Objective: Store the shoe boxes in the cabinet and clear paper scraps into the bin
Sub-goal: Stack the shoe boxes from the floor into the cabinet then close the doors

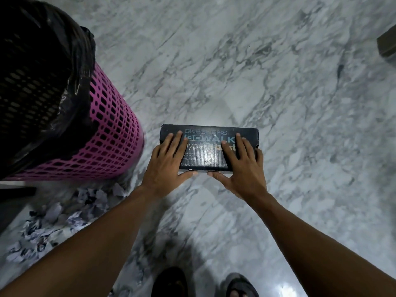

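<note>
A black rectangular cardboard shoe box with pale blue lettering (209, 146) is held out over the middle of the white and grey marble floor (300, 125). Whether it rests on the floor or hangs above it cannot be told. The left hand (169, 166) takes the box's left end. Its fingers lie straight and spread across the lid, and its thumb runs along the near lower edge, so the box is pinched between them. The right hand (242, 168) holds the right end in the same way (the two thumb tips almost meet at the middle of the near edge).

A tall pink perforated plastic bin lined with a black plastic bag (111, 133) stands at the floor's left edge, near the box but apart from it. Torn white and grey paper scraps (64, 215) lie heaped on the floor at the bin's foot, toward the near left corner. The corner of a brown cardboard box (387, 45) shows at the far right edge. Two dark sandalled feet (203, 284) stand at the near edge.
</note>
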